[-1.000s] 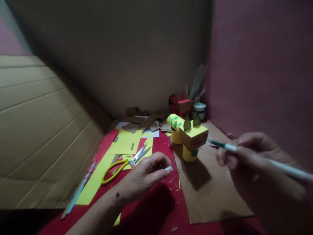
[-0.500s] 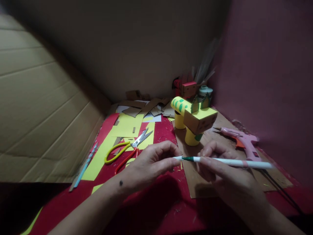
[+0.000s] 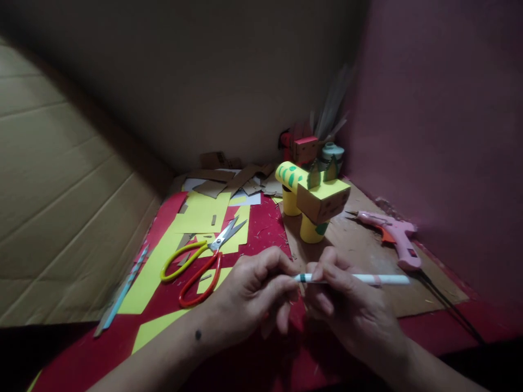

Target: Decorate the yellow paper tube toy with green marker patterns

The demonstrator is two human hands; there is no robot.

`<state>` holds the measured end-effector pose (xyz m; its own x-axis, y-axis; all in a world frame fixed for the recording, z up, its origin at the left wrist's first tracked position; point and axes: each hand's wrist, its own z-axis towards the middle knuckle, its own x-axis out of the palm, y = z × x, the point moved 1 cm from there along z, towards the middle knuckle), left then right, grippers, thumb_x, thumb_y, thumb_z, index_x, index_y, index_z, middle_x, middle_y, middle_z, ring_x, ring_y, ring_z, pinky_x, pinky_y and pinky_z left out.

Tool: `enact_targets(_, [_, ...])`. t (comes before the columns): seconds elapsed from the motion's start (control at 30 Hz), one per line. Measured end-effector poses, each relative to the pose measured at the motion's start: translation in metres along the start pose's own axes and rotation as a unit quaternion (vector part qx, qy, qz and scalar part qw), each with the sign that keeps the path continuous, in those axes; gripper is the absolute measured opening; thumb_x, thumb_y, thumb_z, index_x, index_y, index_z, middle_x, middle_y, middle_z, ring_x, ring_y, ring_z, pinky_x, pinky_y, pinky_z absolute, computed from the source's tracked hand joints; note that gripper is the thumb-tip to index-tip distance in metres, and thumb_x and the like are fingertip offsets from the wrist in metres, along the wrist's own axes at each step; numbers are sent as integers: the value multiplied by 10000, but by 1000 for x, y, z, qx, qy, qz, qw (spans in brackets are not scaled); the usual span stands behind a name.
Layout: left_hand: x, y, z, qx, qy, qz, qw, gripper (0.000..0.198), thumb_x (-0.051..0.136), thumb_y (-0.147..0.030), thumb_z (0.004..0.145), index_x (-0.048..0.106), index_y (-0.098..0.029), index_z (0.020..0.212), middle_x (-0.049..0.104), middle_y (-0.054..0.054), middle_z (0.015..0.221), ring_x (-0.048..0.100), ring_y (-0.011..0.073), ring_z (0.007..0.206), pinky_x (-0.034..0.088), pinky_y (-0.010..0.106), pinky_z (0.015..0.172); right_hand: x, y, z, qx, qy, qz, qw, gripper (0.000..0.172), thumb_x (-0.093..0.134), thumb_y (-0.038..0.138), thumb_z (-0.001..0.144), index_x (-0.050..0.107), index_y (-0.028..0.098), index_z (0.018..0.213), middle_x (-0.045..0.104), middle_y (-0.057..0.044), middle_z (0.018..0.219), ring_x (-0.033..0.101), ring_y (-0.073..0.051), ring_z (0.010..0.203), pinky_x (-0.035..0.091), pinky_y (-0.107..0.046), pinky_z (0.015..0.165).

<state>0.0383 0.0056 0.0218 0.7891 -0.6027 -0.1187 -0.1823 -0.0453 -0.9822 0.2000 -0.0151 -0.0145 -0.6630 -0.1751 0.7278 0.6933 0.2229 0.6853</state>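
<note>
Pen (image 3: 359, 279) level between hands, right grip (image 3: 347, 305) closed on barrel, left grip (image 3: 253, 288) pinching its tip

Pen (image 3: 359, 279) tip hidden btwn both hands' fingers (image 3: 286, 277).

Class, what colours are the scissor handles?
Scissor handles: one yellow, one orange-red; head view.

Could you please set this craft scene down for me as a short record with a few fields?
Left hand: left hand pinches the cap end of the pen
Right hand: right hand grips the white pen, which lies level between both hands
Behind the hands: yellow paper animal upright on a cardboard sheet
Left side: scissors with yellow and red handles, blades open, on yellow paper
Right side: pink glue gun lying on the cardboard
Surface: red mat
</note>
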Motion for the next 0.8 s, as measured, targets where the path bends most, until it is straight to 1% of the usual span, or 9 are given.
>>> enact_targets(0.13, [4,6,0,12,4,14,1000,231,478,-430,950,512,-210,889,532,-62,469,442,74,349,328,174,371,1,-4,1,-24,2,33,999,266,680,341,819,542,197,643,487,63,498,338,-67,439,308,-202,453])
enact_targets(0.27, [10,10,-1,43,4,22,999,209,469,-407,962,512,-216,888,532,-62,463,484,83,352,323,171,372,-1,-5,2,-37,2,44,998,243,685,357,797,568,201,652,468,74,481,312,-62,410,323,-193,430])
enact_targets(0.4, [13,13,1,75,-14,17,997,190,476,-371,965,518,-214,866,589,-41,529,540,92,370,356,179,376,-1,-6,3,-33,4,43,999,233,680,362,797,583,199,661,425,82,442,314,-63,400,332,-189,429])
enact_targets(0.53, [6,12,1,91,-15,44,995,153,476,-349,971,564,-225,952,613,-38,524,579,110,408,449,214,439,-3,1,5,-6,23,29,999,227,695,361,802,593,186,699,485,60,458,336,-54,407,278,-170,415])
enact_targets(0.6, [1,7,-1,107,-48,56,991,127,501,-325,962,589,-234,961,630,-30,561,609,119,457,488,234,495,-9,11,4,9,38,20,999,181,737,326,774,628,193,828,534,48,527,355,-48,423,243,-159,408])
enact_targets(0.67, [-2,-1,-4,121,-116,53,984,98,541,-299,941,613,-235,925,627,-30,587,611,115,489,489,233,517,-20,25,2,-3,24,2,1000,307,775,243,733,632,230,1004,521,66,606,343,-31,447,237,-145,421])
enact_targets(0.73, [-3,-7,-6,119,-182,40,975,89,577,-291,915,629,-225,885,606,-34,579,591,110,486,469,230,507,-33,39,-2,-57,-61,-66,994,292,767,274,748,651,229,1012,497,60,638,350,-34,479,260,-145,433])
enact_targets(0.77, [-3,-9,-7,110,-201,34,973,94,589,-297,904,632,-217,875,599,-34,572,582,111,479,461,231,498,-39,46,-4,-92,-95,-122,984,254,762,306,757,662,225,975,473,64,618,340,-35,466,253,-150,418])
enact_targets(0.8, [-2,-10,-7,101,-209,27,972,111,596,-310,896,632,-209,865,591,-34,561,573,111,466,451,231,484,-42,51,-8,-131,-116,-192,966,207,751,305,773,675,232,951,495,52,637,374,-46,476,286,-162,417])
